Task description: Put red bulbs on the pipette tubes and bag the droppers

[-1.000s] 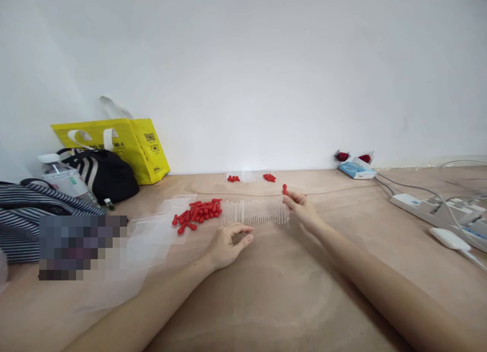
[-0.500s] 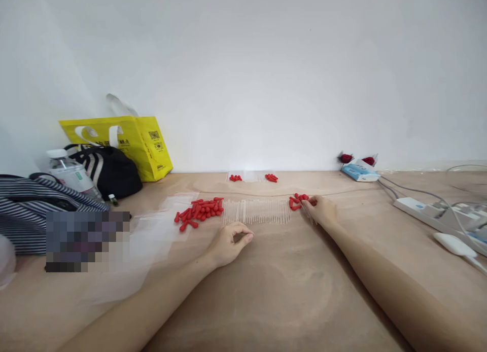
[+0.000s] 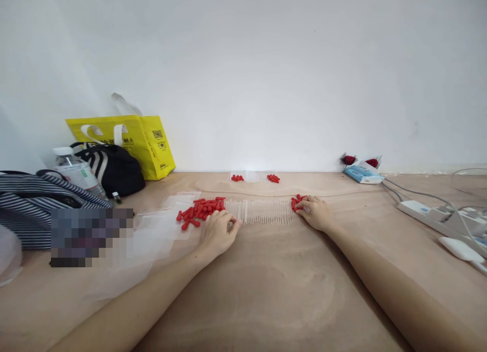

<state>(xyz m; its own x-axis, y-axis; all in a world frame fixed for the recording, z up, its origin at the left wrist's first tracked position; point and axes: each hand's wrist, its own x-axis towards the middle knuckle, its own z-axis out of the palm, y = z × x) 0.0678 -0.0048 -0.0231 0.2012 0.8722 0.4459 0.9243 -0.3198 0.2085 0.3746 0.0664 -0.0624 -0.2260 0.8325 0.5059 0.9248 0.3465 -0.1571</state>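
A row of thin clear tubes (image 3: 262, 211) lies side by side on the wooden table. At its left end is a larger pile of red rubber bulbs (image 3: 205, 207), partly on clear plastic bags (image 3: 160, 235). My left hand (image 3: 218, 234) is just in front of that pile, thumb and fingers curled together; whether something small is between the tips cannot be made out. My right hand (image 3: 315, 213) touches a smaller cluster of red bulbs (image 3: 294, 202) at the row's right end, its fingertips closed on the cluster's edge.
By the wall lie two little groups of red bulbs (image 3: 237, 178) on a clear bag. A yellow bag (image 3: 152, 149), black bag (image 3: 122, 169), bottle (image 3: 81, 174) and striped bag (image 3: 26, 205) stand left. On the right are a tissue pack (image 3: 363, 173) and power strip (image 3: 437, 217).
My left hand has moved a little left, toward the larger pile. My right hand has shifted slightly left over the small cluster, and the clear tubes seen under it no longer show. The view has shifted slightly.
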